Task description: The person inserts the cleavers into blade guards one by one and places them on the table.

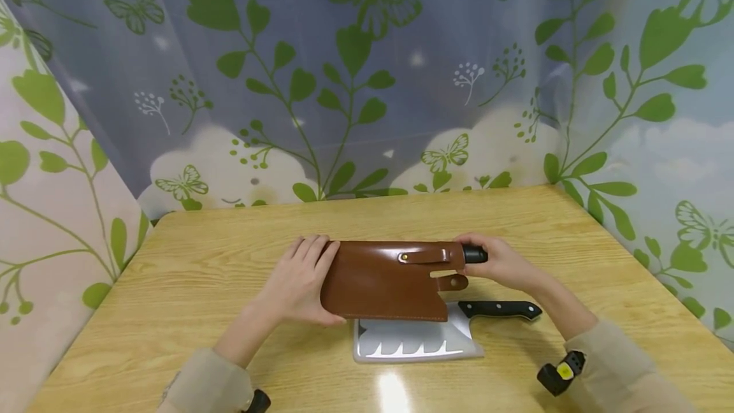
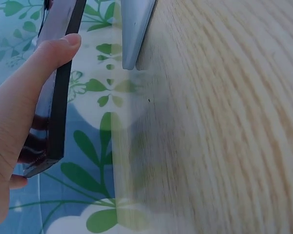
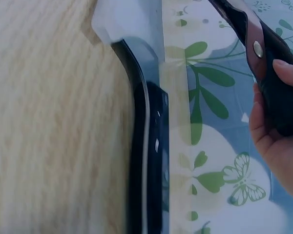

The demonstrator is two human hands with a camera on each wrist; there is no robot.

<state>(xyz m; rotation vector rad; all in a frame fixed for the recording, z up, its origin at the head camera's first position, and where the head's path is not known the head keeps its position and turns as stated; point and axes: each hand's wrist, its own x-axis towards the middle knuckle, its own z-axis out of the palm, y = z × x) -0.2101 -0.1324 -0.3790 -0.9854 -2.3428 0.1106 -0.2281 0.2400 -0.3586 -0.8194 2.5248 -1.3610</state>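
Note:
A brown leather knife sheath (image 1: 378, 285) with a snap strap and a loose tab is held up in both hands above the table. From its right end sticks a black knife handle (image 1: 474, 253); whatever blade the sheath covers is hidden. My left hand (image 1: 301, 279) grips the sheath's left end, thumb along the lower edge in the left wrist view. My right hand (image 1: 499, 263) holds the black handle close to the sheath's mouth. Under the sheath lies a cleaver (image 1: 413, 340), its blade partly hidden and its riveted black handle (image 1: 499, 309) pointing right.
The wooden table (image 1: 201, 260) reaches back to a curtain (image 1: 275, 145) printed with green leaves and butterflies, which also hangs at both sides. A small black device (image 1: 562, 371) sits at the right sleeve (image 1: 619, 362).

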